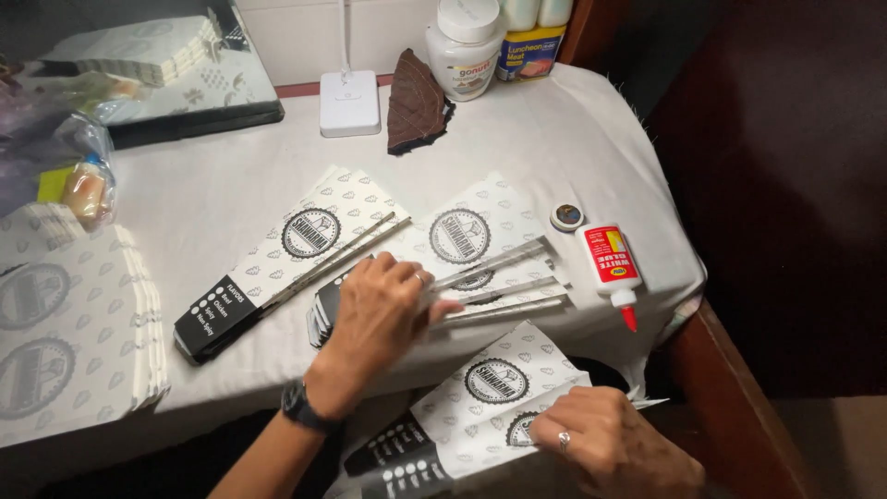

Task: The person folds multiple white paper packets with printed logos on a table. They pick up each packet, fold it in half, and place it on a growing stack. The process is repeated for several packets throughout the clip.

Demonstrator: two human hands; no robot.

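The left hand (379, 310), a dark watch on its wrist, lies palm-down with fingers spread flat on a fan of paper sleeves (480, 249) near the front edge of the table (231, 185); it presses rather than grips, nothing closed in it. The right hand (614, 444), a ring on one finger, is curled over the upper end of a second batch of sleeves (471, 407) held below the table's front edge; whether the fingers pinch the paper I cannot tell.

The sleeves are flat, tapered white paper, patterned with small grey motifs, each bearing a round dark emblem and a black band at the narrow end with white dots. Another fanned set (286, 268) lies just left of the pressed one. A thick stack of the same paper (65, 314) sits at the left edge.

Near the right edge lies a white glue bottle (612, 268) with red label and red nozzle, a small round cap (566, 216) beside it. Along the back edge stand a white lamp base (349, 103), a brown ridged cloth (416, 102), a white plastic jar (465, 46) and a yellow-and-blue tin (529, 51).
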